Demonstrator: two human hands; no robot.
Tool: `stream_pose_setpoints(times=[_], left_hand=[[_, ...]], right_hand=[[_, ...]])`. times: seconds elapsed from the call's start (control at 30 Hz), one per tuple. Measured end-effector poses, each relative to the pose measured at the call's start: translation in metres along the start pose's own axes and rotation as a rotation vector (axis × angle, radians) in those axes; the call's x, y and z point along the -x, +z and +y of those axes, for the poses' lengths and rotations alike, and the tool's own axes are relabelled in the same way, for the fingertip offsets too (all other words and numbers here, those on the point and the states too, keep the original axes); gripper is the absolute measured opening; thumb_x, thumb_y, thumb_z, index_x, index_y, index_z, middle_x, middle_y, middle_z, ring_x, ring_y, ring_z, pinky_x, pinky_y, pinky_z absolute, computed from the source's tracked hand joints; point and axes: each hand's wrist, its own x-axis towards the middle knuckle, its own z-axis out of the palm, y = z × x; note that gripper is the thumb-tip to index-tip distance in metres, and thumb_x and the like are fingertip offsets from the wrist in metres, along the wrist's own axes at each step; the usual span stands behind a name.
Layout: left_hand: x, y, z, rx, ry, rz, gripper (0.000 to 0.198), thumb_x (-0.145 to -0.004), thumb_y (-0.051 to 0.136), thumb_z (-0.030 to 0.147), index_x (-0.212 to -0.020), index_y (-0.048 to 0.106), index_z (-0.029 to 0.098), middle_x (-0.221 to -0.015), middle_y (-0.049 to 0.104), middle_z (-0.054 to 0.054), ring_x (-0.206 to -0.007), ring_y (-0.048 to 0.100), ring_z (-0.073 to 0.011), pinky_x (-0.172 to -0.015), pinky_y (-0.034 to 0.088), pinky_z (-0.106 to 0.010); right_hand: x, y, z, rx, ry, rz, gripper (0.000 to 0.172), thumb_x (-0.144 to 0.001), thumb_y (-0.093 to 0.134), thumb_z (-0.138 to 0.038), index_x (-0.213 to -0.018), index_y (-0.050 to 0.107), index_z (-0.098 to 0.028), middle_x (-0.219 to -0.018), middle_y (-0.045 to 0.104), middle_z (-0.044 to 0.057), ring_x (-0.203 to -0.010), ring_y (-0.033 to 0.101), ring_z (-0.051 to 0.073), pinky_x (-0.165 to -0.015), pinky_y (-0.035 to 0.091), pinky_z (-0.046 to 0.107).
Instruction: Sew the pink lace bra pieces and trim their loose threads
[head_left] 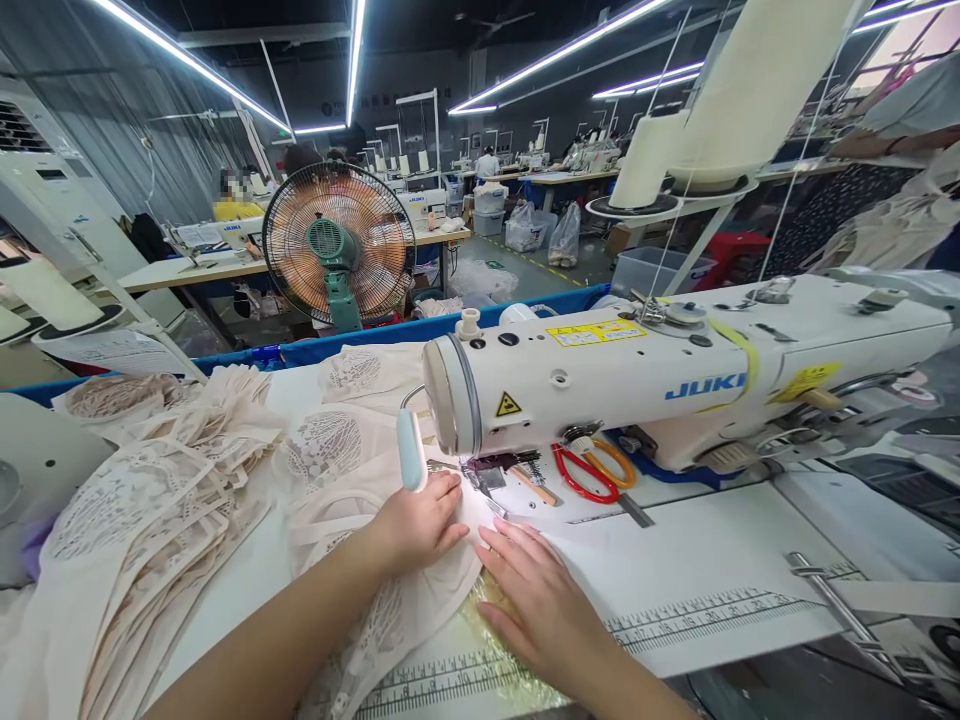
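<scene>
A beige lace bra piece [450, 590] lies on the sewing machine bed, its edge close to the needle area. My left hand [418, 522] rests on this fabric just left of the presser foot, fingers curved over it and thumb apart. To the right, my right hand [538, 598] lies with fingers stretched out at the cloth's edge, its thumb pointing toward the fabric. The white JUKI sewing machine [525, 390] stands over the work, and its head partly hides the needle. A pale blue-and-white handle-shaped part [411, 448] hangs beside my left fingers.
Red-handled scissors [585, 475] and tweezers-like small tools lie under the machine arm. A stack of beige lace pieces [165, 520] spreads on the left. A printed ruler [675, 625] runs along the front edge. Behind stands a large fan [337, 245]; thread cones [649, 160] rise at right.
</scene>
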Motion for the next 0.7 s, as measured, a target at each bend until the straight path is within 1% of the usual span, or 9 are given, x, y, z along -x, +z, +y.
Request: stream_pose_setpoints(times=[0.27, 0.5, 0.7], left_hand=[[-0.0006, 0.0011, -0.0009, -0.035, -0.005, -0.025, 0.047, -0.088, 0.046, 0.039, -0.124, 0.048, 0.01, -0.131, 0.05, -0.019, -0.123, 0.045, -0.0305, -0.1, 0.042, -0.045], [0.0011, 0.0029, -0.0058, -0.012, 0.013, -0.003, 0.048, -0.088, 0.043, 0.041, -0.125, 0.049, 0.012, -0.133, 0.05, -0.017, -0.125, 0.044, -0.0302, -0.101, 0.041, -0.046], [0.0013, 0.0028, -0.0096, -0.016, 0.046, -0.013, 0.05, -0.088, 0.043, 0.042, -0.126, 0.048, 0.011, -0.133, 0.05, -0.016, -0.123, 0.045, -0.0306, -0.102, 0.04, -0.046]], right_hand=[[-0.0006, -0.0006, -0.0008, 0.008, -0.006, 0.001, 0.035, -0.084, 0.053, -0.032, -0.114, 0.058, -0.015, -0.124, 0.059, 0.013, -0.118, 0.049, 0.031, -0.096, 0.042, 0.05], [0.0013, -0.001, -0.0009, -0.042, 0.0, 0.044, 0.032, -0.084, 0.052, -0.031, -0.111, 0.059, -0.017, -0.119, 0.061, 0.012, -0.116, 0.051, 0.029, -0.097, 0.042, 0.048], [0.0011, -0.0024, -0.0009, -0.031, -0.038, 0.03, 0.03, -0.084, 0.051, -0.03, -0.11, 0.059, -0.017, -0.119, 0.061, 0.012, -0.116, 0.051, 0.03, -0.096, 0.043, 0.049]])
